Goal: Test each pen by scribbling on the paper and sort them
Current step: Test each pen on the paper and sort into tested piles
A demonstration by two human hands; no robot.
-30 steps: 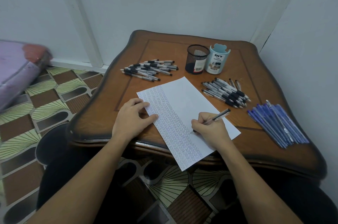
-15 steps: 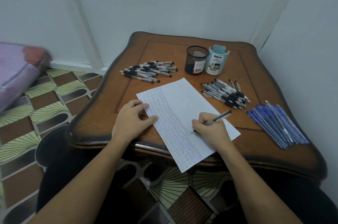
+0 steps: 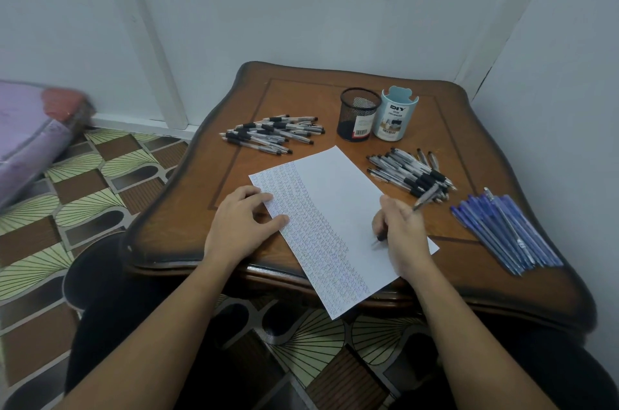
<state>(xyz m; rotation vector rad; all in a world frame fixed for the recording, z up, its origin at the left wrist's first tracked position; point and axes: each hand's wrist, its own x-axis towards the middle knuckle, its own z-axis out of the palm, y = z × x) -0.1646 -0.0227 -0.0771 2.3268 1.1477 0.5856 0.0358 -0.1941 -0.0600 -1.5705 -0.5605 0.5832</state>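
Paper (image 3: pixel 335 195) askew, left half scribbled; black-grip pen (image 3: pixel 425 198) tip seemingly touching it.

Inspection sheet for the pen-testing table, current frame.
Surface: wooden table; paper overhangs its near edge, left part covered in scribbles.
Job's things: one pen in use; black-grip left pile and right pile; blue pens at right edge.
Clutter: mesh cup and DIY organizer, side by side at back.
Hands: left hand flat on paper; right hand grips pen, tip at paper.
Cables: nothing seen.
Surroundings: white walls, patterned floor, purple bundle at left.
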